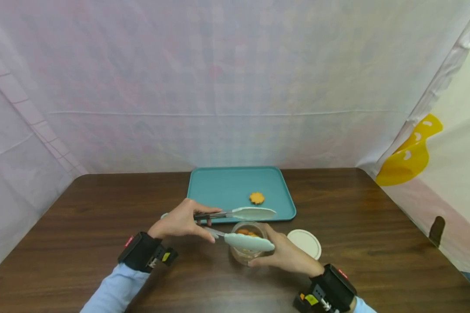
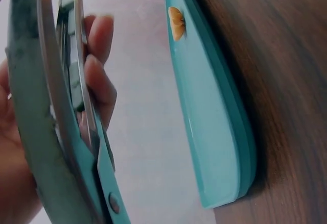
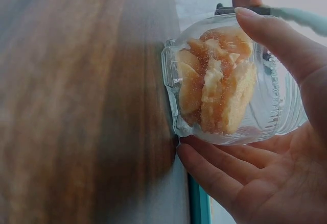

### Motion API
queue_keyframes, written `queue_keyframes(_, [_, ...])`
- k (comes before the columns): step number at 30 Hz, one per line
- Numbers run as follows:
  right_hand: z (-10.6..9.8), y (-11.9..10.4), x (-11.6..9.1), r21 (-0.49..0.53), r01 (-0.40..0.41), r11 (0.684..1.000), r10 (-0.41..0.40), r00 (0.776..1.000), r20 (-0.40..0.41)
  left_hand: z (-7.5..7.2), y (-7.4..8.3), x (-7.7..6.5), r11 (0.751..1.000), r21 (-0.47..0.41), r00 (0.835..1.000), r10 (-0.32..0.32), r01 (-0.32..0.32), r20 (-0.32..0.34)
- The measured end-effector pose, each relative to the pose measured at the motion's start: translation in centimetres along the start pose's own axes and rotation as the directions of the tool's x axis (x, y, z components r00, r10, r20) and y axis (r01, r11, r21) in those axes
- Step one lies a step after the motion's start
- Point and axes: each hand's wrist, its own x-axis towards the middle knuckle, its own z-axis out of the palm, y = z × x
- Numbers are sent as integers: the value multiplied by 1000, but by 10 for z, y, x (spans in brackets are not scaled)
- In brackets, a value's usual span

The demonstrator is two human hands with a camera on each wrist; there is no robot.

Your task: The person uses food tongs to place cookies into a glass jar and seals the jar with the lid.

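Note:
My left hand (image 1: 183,221) grips a pair of kitchen tongs (image 1: 250,241) with pale green tips. The tips stand apart at the mouth of a clear glass jar (image 1: 240,256), one passing over it; I see nothing between them. My right hand (image 1: 283,254) holds the jar round its side, thumb and fingers on opposite sides in the right wrist view. Several golden-brown cookies (image 3: 219,81) lie inside the jar, which stands upright on the table. One flower-shaped cookie (image 1: 256,198) lies on a teal tray (image 1: 223,187) behind the tongs.
A round, whitish lid (image 1: 304,243) lies on the brown wooden table (image 1: 360,226), right of the jar. The tray sits at the table's far edge, before a hanging pale cloth (image 1: 235,87). Another cloth with a yellow print (image 1: 407,156) hangs on the right.

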Motion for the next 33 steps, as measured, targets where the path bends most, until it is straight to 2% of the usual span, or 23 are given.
queue_keyframes(3, [0,0,0,-1,2,1000,-2,1000,-3,-1,1,2,999,27,997,-23,25,-70])
queue_keyframes(6, [0,-1,1,-23,-10,1000,10,1000,-5,-1,0,4,997,38,988,-65,71,-143])
queue_keyframes(12, [-2,-2,-1,-15,-32,999,32,999,5,-4,-4,12,984,96,953,-115,147,-281])
queue_keyframes(16, [-1,-2,-1,-27,-11,1000,11,1000,-9,-4,-10,20,961,173,927,-147,217,-345])
queue_keyframes(21, [0,-2,-1,-27,3,1000,-3,1000,-18,0,-18,32,924,235,903,-199,302,-380])
queue_keyframes(29, [0,-3,0,-13,-1,1000,1,1000,-4,9,-24,45,889,267,895,-267,372,-356])
queue_keyframes(33, [-1,-3,-1,-2,-5,1000,5,1000,1,12,-23,50,870,277,882,-295,407,-367])
